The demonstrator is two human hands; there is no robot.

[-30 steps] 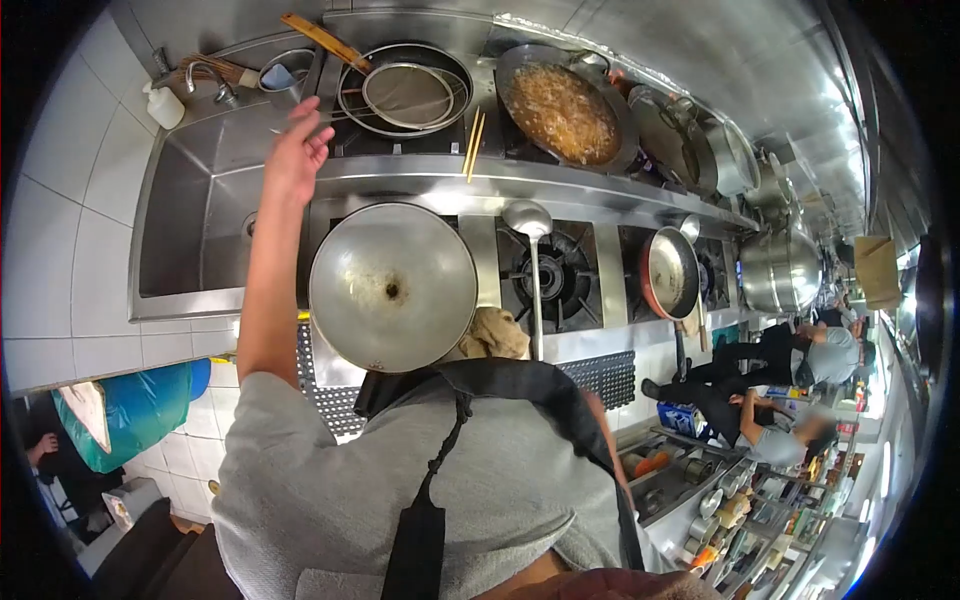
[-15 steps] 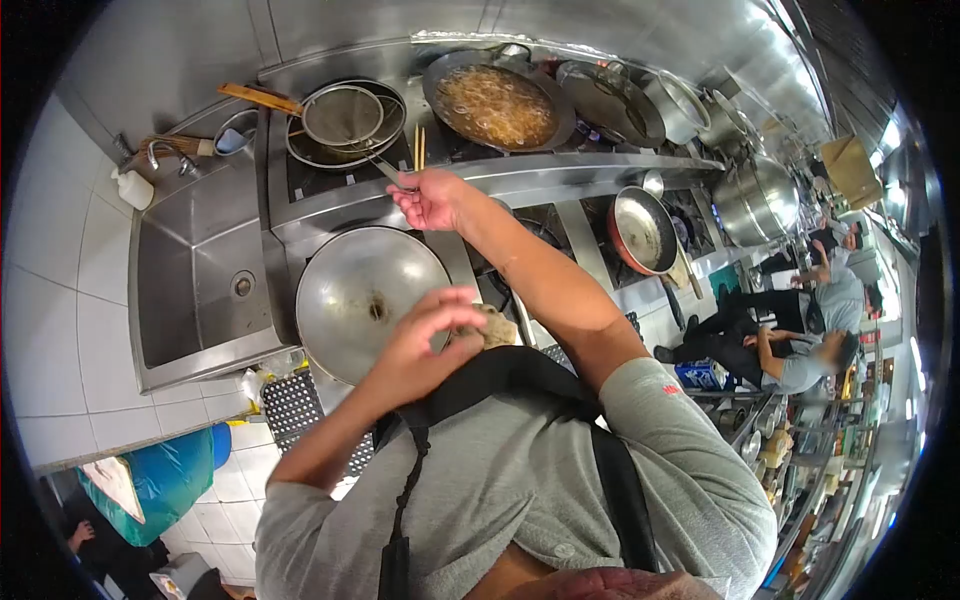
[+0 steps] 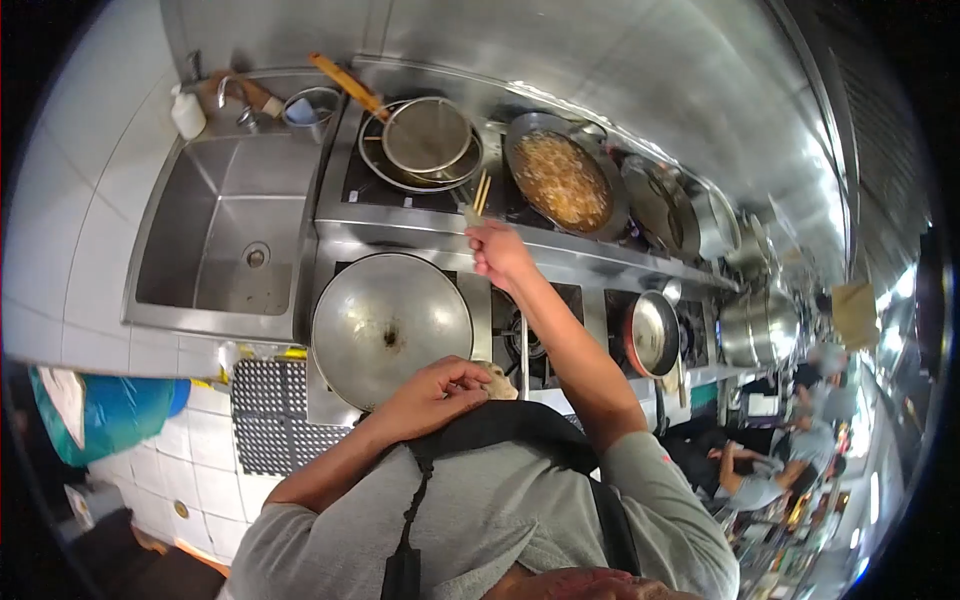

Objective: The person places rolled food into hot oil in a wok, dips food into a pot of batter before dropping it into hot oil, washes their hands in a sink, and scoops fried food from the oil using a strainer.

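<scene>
My right hand (image 3: 497, 250) reaches forward and is closed round the end of a grey handle (image 3: 466, 207). That handle runs to a dark round pan (image 3: 372, 160); I cannot tell whether it belongs to the pan or to a utensil in it. A round mesh sieve (image 3: 427, 134) with a wooden handle lies across this pan. Close to my body, my left hand (image 3: 435, 397) is half curled, thumb apart from fingers, with its fingertips at a folded beige cloth (image 3: 498, 382). Beside it sits a large metal wok (image 3: 390, 310) on the front of the stove. A pair of chopsticks (image 3: 483, 193) lies near the pan.
A wok of bubbling brown liquid (image 3: 565, 180) stands on the back row, with several pots beyond. A red-sided frying pan (image 3: 652, 332) is at the right. A steel sink (image 3: 215, 240) adjoins the stove on the left. Several people (image 3: 765, 480) are farther right.
The view has shifted and turned. My left hand has come down closer to the cloth, its fingers less spread. My right hand still grips the handle by the pan.
</scene>
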